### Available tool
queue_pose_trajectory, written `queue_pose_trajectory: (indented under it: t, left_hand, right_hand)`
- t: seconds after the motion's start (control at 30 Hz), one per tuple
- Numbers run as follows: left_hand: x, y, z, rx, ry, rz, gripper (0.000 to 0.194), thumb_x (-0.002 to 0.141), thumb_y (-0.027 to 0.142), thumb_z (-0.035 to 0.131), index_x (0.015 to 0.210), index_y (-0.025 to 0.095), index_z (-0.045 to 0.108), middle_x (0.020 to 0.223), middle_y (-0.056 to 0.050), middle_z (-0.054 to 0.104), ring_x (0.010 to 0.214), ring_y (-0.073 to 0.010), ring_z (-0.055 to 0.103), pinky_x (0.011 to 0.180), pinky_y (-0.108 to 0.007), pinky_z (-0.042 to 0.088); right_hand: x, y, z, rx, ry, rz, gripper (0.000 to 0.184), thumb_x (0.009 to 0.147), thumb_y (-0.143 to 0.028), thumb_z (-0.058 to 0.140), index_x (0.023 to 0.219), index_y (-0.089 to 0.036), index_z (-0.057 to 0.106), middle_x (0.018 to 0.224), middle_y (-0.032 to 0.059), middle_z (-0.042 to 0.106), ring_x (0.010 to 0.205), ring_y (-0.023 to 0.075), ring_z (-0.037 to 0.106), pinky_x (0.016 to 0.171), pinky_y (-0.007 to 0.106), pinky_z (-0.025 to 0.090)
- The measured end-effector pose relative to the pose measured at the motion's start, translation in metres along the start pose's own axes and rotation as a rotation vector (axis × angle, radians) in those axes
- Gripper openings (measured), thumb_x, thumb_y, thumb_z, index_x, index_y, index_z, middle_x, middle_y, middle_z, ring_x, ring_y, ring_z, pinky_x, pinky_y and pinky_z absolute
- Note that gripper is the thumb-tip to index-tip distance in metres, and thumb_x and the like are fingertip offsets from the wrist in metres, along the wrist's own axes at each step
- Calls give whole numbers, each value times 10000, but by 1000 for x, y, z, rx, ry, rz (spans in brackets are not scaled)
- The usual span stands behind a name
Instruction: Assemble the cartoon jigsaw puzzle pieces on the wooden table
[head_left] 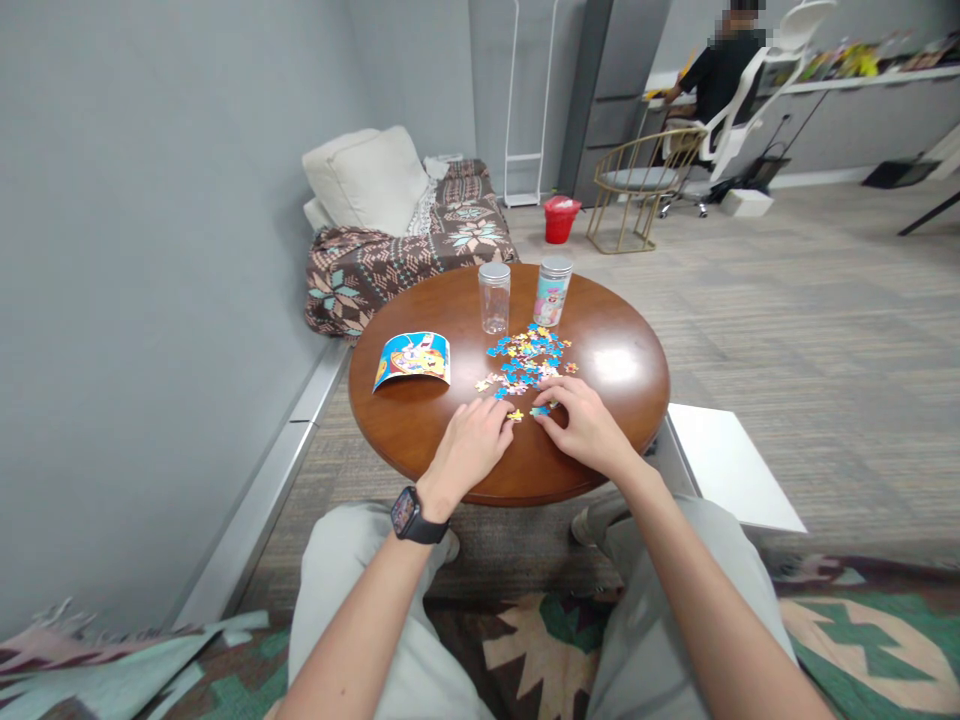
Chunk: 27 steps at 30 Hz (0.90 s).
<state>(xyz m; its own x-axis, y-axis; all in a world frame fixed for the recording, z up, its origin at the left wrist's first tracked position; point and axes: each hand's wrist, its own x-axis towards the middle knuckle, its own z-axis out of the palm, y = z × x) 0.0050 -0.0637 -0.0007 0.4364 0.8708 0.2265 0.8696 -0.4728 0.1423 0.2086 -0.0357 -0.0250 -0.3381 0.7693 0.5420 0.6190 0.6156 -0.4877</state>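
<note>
A loose heap of small blue, yellow and pink jigsaw pieces [531,352] lies on the round brown table [412,435]. My left hand [474,437], with a black watch on its wrist, rests near the front edge, fingers closed at a yellow jigsaw piece [516,415]. Facing it, my right hand [581,422] has thumb and fingers bent but apart around a blue jigsaw piece [540,410]. The curved picture sheet [414,358] stands left of the heap. Behind the pieces are a clear lidded jar [495,300] and a jar with a pink and blue label [552,293].
A sofa with a patterned cover [405,260] sits beyond the table at left. Farther back are a red bin [559,218], a gold wire chair [637,180] and a seated person [724,75]. At right, a white surface [731,465] stands low beside the table.
</note>
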Motion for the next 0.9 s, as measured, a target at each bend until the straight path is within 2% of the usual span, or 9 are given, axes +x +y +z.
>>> queue_pose_trajectory:
  t: [0.17,0.53,0.73,0.9]
  left_hand:
    - [0,0,-1,-13,-3,-6,115,999,225,500,1073,192,582,1047,-53,685,980,-223,618,827,-350,470]
    - [0,0,-1,-6,5,6,181,998,213,500,1163,192,572,1093,-49,694,998,-226,623,846,-358,466]
    - [0,1,-1,-4,-9,2,139,1000,222,498,1084,194,605,1092,-47,696,1004,-231,624,847,-371,469]
    - [0,0,0,-12,-9,1,128,1001,225,495,1089,190,582,1064,-54,690,991,-227,621,838,-365,467]
  right_hand:
    - [-1,1,1,-30,3,4,68,827,-189,630,861,-228,675,1122,116,677,1112,307,628,1023,551,481]
    - [1,0,-1,29,-1,-14,112,822,-144,605,806,-237,545,1089,99,691,1076,285,632,963,505,502]
    - [1,-1,-1,-29,12,5,91,828,-169,616,893,-232,624,1065,108,686,1058,299,637,961,519,506]
    - [0,3,1,-41,15,26,54,828,-203,634,844,-233,676,1098,107,684,1084,305,636,986,545,494]
